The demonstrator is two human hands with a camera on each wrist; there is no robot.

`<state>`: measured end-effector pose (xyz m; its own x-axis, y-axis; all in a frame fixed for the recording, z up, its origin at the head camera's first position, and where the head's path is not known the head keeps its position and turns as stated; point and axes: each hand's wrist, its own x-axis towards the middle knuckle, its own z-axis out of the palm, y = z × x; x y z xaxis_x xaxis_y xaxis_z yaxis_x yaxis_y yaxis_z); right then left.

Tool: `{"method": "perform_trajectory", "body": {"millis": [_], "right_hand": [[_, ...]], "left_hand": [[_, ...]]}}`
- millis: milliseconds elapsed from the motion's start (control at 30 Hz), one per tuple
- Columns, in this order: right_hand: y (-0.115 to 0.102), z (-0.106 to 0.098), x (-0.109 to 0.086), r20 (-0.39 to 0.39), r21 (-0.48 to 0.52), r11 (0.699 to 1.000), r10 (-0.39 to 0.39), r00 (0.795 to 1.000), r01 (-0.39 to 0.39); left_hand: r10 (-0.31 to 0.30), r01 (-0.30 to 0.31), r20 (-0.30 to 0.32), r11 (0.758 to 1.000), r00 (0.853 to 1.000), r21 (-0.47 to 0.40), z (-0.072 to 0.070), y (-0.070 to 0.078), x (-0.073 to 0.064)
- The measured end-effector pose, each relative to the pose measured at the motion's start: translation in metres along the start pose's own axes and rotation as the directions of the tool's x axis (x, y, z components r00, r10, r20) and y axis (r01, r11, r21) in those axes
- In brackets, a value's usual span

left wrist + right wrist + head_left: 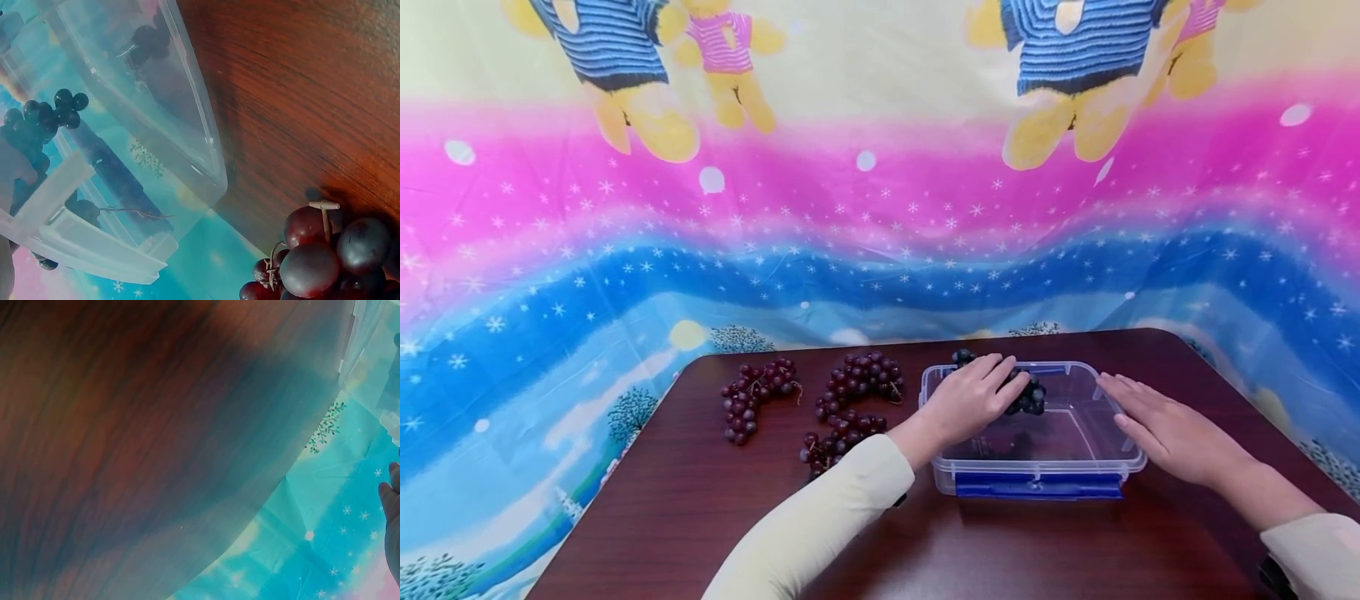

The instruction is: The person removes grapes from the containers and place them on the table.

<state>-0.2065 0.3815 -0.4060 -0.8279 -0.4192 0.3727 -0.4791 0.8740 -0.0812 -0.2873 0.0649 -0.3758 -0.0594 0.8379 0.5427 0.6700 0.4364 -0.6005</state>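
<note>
A bunch of dark, nearly black grapes [1028, 398] is at the left part of a clear plastic box [1037, 465]. My left hand [973, 400] reaches over the box's left rim and grips this bunch, its fingers partly covering it. In the left wrist view the dark grapes [47, 119] show past the box's pale rim [106, 253], a thin stem sticking out. My right hand [1183, 433] lies along the box's right side, fingers extended, fingertips right at the rim. In the right wrist view only a bit of the right hand [392, 519] shows at the edge.
To the left of the box, red grape bunches lie on the brown table [715, 508]: one far left [752, 400], one behind [865, 379], one nearer [842, 442], partly behind my left sleeve. A blue clip [1037, 485] runs along the box front. A printed cloth [880, 208] hangs behind.
</note>
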Motion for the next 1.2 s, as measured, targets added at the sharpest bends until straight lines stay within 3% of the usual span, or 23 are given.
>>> {"method": "perform_trajectory", "body": {"millis": [233, 500, 800, 1067, 1200], "right_hand": [[0.000, 0.001, 0.000, -0.017, 0.004, 1.000, 0.003, 1.000, -0.003], [0.001, 0.000, 0.000, 0.001, 0.014, 1.000, -0.004, 1.000, 0.004], [0.002, 0.001, 0.000, 0.005, -0.001, 1.000, -0.006, 1.000, 0.006], [0.003, 0.002, 0.002, 0.004, -0.003, 1.000, -0.012, 1.000, 0.012], [0.004, 0.003, 0.002, -0.004, -0.008, 1.000, -0.020, 1.000, 0.020]], "left_hand": [[0.043, -0.041, -0.043, 0.997, 0.998, 0.061, -0.005, -0.004, 0.000], [0.110, -0.084, -0.187, 0.986, 0.976, 0.142, -0.013, -0.014, 0.005], [0.061, -0.043, -0.186, 0.994, 0.981, 0.099, -0.030, -0.025, 0.004], [0.050, -0.018, -0.288, 0.993, 0.956, 0.113, -0.043, -0.043, 0.002], [0.035, 0.003, -0.307, 0.992, 0.951, 0.123, -0.050, -0.052, -0.002]]}}
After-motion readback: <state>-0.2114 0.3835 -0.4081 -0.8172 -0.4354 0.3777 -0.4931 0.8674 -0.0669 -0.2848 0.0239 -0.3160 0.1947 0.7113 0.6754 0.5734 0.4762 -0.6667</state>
